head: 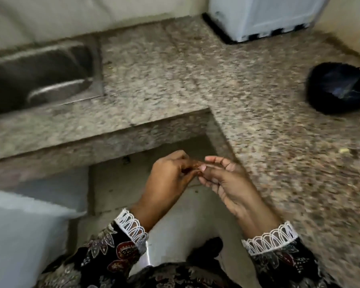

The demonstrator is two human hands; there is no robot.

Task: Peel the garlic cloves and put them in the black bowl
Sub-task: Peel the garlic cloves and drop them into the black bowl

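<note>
Spanning the far and right sides, one granite worktop carries one sink at far left and one black bowl at far right. Nearer, off its edge, two hands meet: left hand and right hand both pinch one small clove between fingertips. It looks light and firm, its skin papery and slippery; best held at the ends while nails lift the skin.

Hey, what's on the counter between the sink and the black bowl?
In the head view, only bare speckled granite counter shows between the sink and the black bowl; blur could hide small scraps.
</note>
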